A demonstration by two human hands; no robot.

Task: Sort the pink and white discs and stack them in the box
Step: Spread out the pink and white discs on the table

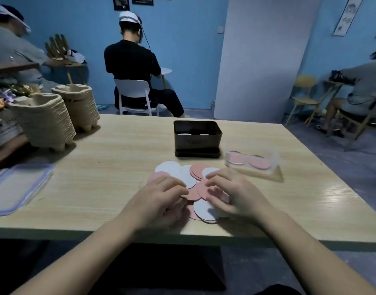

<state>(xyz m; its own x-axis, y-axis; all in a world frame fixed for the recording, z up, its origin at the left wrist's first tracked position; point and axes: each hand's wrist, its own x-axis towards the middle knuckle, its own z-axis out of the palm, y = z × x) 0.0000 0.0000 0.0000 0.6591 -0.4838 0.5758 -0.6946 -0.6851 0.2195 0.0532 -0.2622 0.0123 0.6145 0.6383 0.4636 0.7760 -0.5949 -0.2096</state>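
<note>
Loose discs, pink and white mixed, lie fanned and overlapping on the table near its front edge, between and under both hands.

Behind the pile stands a dark tin box, with white discs just visible inside. To its right is a clear box with two stacks of pink discs. Sorting looks partly done, since plenty is left loose.

Left hand: fingers curled, tips and thumb meeting at the rim of a pink disc in the middle of the pile. It reads as a pinch.

Right hand: fingers arched over the pink discs on the right of the pile. It is blurred, so I cannot tell whether it grips anything or only rests on them.

Handling, as a judgement:
- The discs look thin, flat and very light, like card or foam sheet, and somewhat stiff.
- Lying flat on smooth laminate, they give little to grab from above.
- An overhanging rim where one disc rides over another looks easiest to take. Otherwise slide one off the pile to expose an edge, then pinch across the rim.
- They probably slip over each other easily, so a gathered stack needs squaring before it goes into a box.
</note>
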